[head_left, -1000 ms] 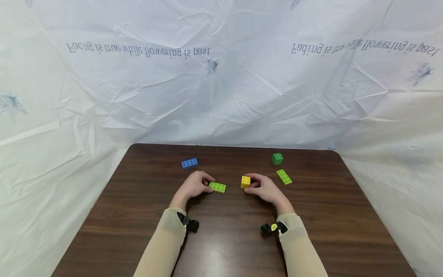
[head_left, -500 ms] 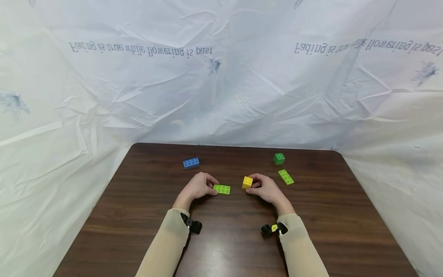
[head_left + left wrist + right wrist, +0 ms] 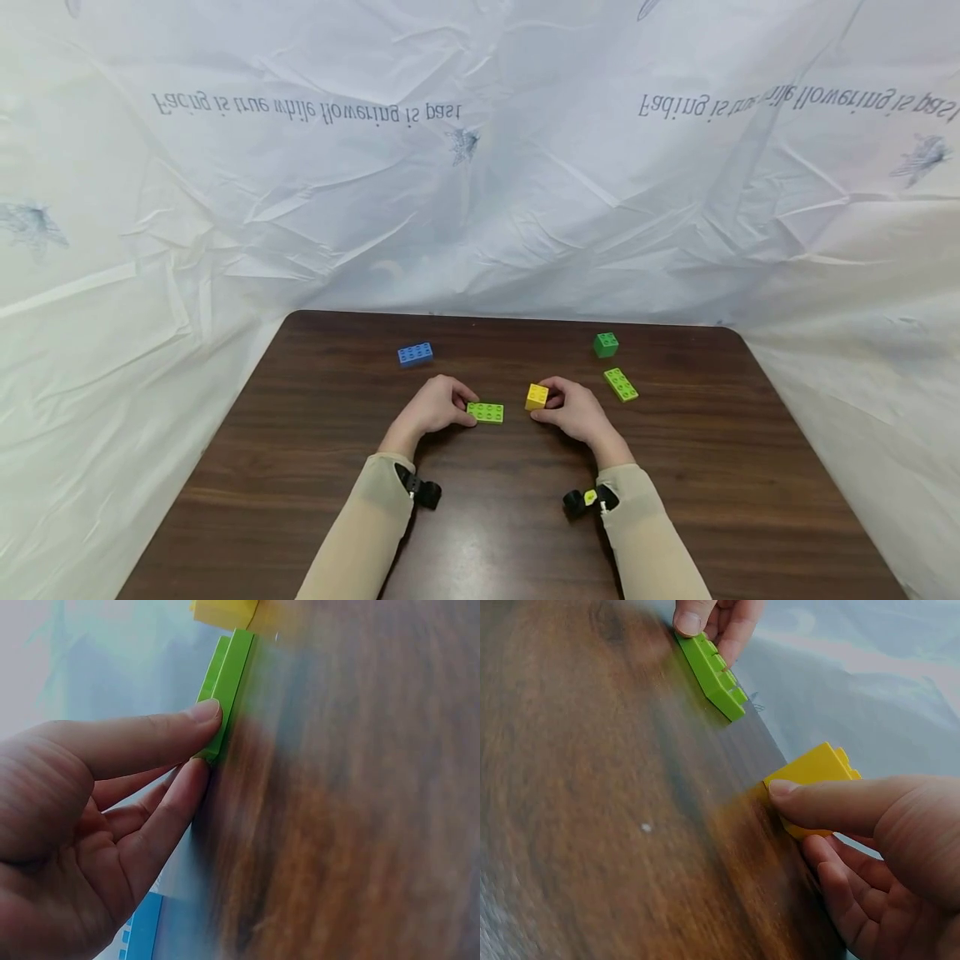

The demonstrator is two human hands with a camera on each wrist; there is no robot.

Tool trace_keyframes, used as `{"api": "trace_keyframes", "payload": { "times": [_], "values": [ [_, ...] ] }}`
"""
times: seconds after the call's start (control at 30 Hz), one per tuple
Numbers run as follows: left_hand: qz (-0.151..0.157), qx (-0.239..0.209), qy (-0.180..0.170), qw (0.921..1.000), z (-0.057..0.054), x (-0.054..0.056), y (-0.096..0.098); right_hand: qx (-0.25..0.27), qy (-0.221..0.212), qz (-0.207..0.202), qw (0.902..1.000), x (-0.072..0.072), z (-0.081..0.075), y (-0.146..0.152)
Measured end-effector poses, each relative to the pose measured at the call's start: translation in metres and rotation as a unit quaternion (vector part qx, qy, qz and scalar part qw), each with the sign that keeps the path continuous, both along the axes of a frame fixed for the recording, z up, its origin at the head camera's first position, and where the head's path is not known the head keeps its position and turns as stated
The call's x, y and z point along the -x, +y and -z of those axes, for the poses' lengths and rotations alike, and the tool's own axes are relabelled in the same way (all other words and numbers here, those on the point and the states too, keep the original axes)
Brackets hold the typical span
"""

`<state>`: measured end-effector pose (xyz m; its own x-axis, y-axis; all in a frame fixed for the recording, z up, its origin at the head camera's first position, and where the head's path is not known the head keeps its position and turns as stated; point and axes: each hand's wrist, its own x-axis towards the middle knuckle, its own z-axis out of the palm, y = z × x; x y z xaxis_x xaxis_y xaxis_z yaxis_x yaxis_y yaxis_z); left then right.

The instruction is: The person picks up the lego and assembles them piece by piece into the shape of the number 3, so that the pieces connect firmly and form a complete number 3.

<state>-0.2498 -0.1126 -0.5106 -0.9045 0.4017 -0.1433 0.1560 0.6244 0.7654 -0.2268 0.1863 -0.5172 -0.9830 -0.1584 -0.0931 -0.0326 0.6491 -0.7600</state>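
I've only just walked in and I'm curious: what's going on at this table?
Someone is handling toy bricks at a dark wooden table. The left hand pinches one end of a flat lime-green brick, and the right hand grips a yellow brick. Those two are near each other but apart. Beyond the left hand lies a blue brick; off past the right hand are a green brick and another lime-green one.

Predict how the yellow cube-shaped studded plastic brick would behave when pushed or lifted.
The yellow brick is probably light: the bare right hand pinches it between thumb and fingers. Flat sides suggest sliding rather than rolling. Crisp, straight edges suggest a stiff body.
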Motion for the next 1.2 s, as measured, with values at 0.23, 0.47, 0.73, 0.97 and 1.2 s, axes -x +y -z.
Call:
{"api": "trace_keyframes", "payload": {
  "times": [0.23, 0.47, 0.73, 0.97, 1.2],
  "values": [
    [-0.002, -0.004, -0.002, 1.0000, 0.0020, 0.0019, 0.0014, -0.005, 0.005, 0.005, 1.0000, -0.0003, 0.0022, 0.0004],
    [-0.002, -0.008, -0.007, 0.9999, 0.0028, 0.0028, 0.0025, -0.007, 0.008, 0.001, 0.9999, -0.0006, 0.0026, 0.0026],
    [-0.008, -0.006, -0.016, 0.9998, 0.0015, 0.0028, 0.0024, -0.002, 0.011, 0.000, 0.9999, -0.0001, 0.0019, 0.0045],
    [-0.008, -0.010, -0.016, 0.9998, 0.0020, 0.0027, 0.0020, -0.004, 0.013, 0.000, 0.9999, 0.0013, 0.0027, 0.0049],
    [-0.015, -0.016, -0.025, 0.9995, 0.0024, 0.0027, -0.0001, -0.005, 0.017, -0.004, 0.9998, 0.0020, -0.0001, 0.0017]
  ]
}}
